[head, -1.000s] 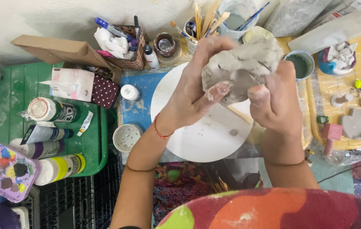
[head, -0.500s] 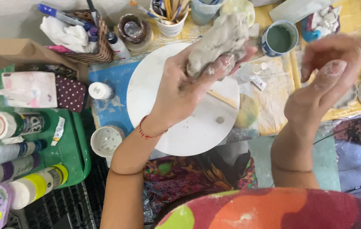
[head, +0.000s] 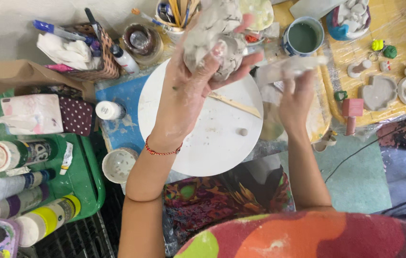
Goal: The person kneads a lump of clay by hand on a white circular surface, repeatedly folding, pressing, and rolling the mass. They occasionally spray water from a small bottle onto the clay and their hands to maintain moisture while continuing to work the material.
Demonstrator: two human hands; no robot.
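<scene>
- My left hand (head: pixel 191 91) grips a rough lump of grey clay (head: pixel 212 36), fingers wrapped over its near side, lifted clear above the far edge of the round white board (head: pixel 198 143).
- My right hand (head: pixel 296 95) is closed on a pale, flattish strip (head: pixel 291 67), just right of the board's far edge. The strip is blurred; I cannot tell whether it is clay or plastic wrap.
- The lump is near the right hand but apart from it, a little to its left and farther up.
- Progress, as I judge it: the clay is still a cracked, unshaped mass with no form worked into it. Shaping looks barely begun; nearly all of it is left.
- On the board: a flat wooden stick (head: pixel 234 104) lying slantwise right of centre, and one small clay ball (head: pixel 243 132) nearer me. Otherwise only smears.
- Right of the board, on yellow sheeting, small pieces already made: a grey heart-like slab (head: pixel 378 93), a pink block (head: pixel 352 107), green and yellow bits beyond them.
- Beyond the board's right edge, a cup of murky green water (head: pixel 303 37).
- Left of the board, a small white bowl (head: pixel 118 165) and, past it, a green tray (head: pixel 86 177) of paint tubes.
</scene>
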